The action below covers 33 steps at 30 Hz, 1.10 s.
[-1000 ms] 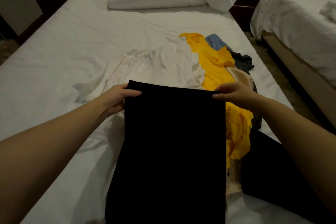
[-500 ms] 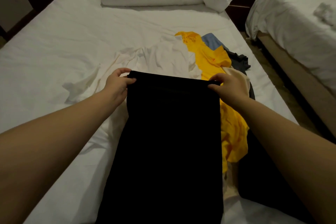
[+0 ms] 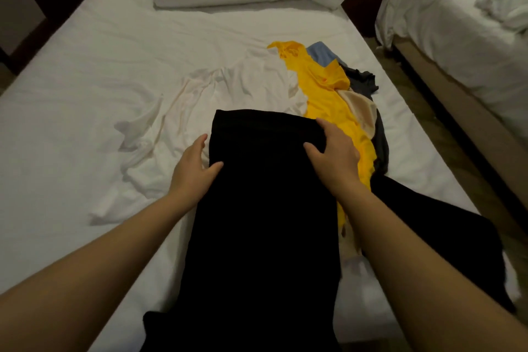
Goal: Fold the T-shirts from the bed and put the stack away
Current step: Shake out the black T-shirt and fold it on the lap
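The black T-shirt [image 3: 265, 194] lies in the middle of the frame. It is a long, thin strip that runs from the bottom edge up to a pile of other shirts. Its sides look tucked in, so I think it is partly folded, but it is not a small neat shape yet.

The left hand [image 3: 191, 171] lies at the strip's left edge with straight fingers and its thumb on the cloth. It grips nothing. The right hand [image 3: 334, 157] lies flat on the upper right part of the strip with its fingers spread. It presses down and grips nothing. Both seem to be smoothing the cloth.

A lot is left to do. A white T-shirt [image 3: 228, 94] lies crumpled left of the middle. A yellow T-shirt [image 3: 323, 94] lies right of the middle, with a blue T-shirt [image 3: 320, 53], a dark grey shirt [image 3: 361, 81] and a beige shirt [image 3: 363, 116] bunched beside it. None of these is folded. I see no neat stack on the bed [image 3: 114, 51], so nothing can be put away yet. The job looks close to its start.
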### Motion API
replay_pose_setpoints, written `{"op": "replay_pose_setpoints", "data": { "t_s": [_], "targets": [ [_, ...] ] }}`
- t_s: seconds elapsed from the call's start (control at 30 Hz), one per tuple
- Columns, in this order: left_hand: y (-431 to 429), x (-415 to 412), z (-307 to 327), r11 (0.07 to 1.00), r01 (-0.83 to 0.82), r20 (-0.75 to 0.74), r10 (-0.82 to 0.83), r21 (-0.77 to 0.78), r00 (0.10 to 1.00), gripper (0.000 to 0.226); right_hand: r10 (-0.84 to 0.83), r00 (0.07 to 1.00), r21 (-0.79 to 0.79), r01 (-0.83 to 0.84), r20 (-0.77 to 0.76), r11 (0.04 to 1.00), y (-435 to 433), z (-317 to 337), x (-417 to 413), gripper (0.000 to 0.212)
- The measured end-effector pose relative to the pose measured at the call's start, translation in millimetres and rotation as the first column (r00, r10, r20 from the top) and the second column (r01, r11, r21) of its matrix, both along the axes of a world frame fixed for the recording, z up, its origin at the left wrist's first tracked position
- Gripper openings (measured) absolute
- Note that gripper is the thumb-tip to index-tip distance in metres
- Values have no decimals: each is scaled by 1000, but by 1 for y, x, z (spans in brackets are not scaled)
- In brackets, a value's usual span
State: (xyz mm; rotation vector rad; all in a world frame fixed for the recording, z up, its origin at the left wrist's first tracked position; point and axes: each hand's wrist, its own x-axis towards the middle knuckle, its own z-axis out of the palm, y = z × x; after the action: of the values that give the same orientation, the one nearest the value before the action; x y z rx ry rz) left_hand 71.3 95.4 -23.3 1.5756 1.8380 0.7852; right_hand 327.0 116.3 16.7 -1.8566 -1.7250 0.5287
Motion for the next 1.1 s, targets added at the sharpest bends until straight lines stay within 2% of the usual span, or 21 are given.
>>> {"op": "replay_pose_setpoints", "data": {
  "t_s": [0.1, 0.23, 0.3, 0.4, 0.47, 0.57, 0.73, 0.83, 0.9, 0.97, 1.03, 1.1],
  "targets": [
    [-49, 12, 33, 997, -37, 44, 34, 73, 998, 57, -99, 991, -107, 89, -92, 990, -50, 29, -5, 44],
    [-137, 17, 63, 987, 26, -45, -19, 158, 999, 48, -24, 999, -104, 21, -27, 994, -144, 45, -18, 35],
    [-183, 14, 61, 990, 63, -98, -51, 122, 994, 53, 43, 999, -85, -44, -15, 995, -192, 44, -26, 36],
    [-249, 7, 49, 995, 92, -167, -84, 42, 982, 75, 119, 993, -99, -118, 0, 988, -254, 40, -29, 38],
    [-285, 6, 36, 996, 72, -226, -60, 44, 972, 68, 154, 988, -134, -152, 9, 979, -288, 36, -26, 39],
    [-328, 5, 18, 997, 58, -287, -40, 54, 957, 55, 210, 972, -142, -194, 105, 971, -330, 27, -23, 39],
    [-366, -2, 0, 995, 82, -366, -55, 60, 929, 53, 247, 927, -107, -225, 283, 968, -388, 14, -30, 45],
    [-380, -12, -2, 996, 93, -441, -83, 0, 894, 52, 300, 889, -116, -277, 345, 954, -413, 8, -33, 47],
    [-390, -18, -2, 989, 130, -382, -146, -68, 913, 61, 325, 876, -95, -312, 355, 945, -426, 4, -32, 49],
    [-397, -25, -3, 976, 183, -285, -209, -116, 935, 70, 362, 872, -110, -345, 329, 932, -437, 2, -29, 62],
    [-400, -34, -5, 954, 255, -245, -288, -158, 926, 63, 442, 838, -180, -405, 319, 897, -445, 2, -26, 77],
    [-402, -44, -6, 918, 341, -219, -382, -202, 898, 71, 520, 782, -280, -443, 343, 852, -449, 4, -24, 94]
  ]
}}
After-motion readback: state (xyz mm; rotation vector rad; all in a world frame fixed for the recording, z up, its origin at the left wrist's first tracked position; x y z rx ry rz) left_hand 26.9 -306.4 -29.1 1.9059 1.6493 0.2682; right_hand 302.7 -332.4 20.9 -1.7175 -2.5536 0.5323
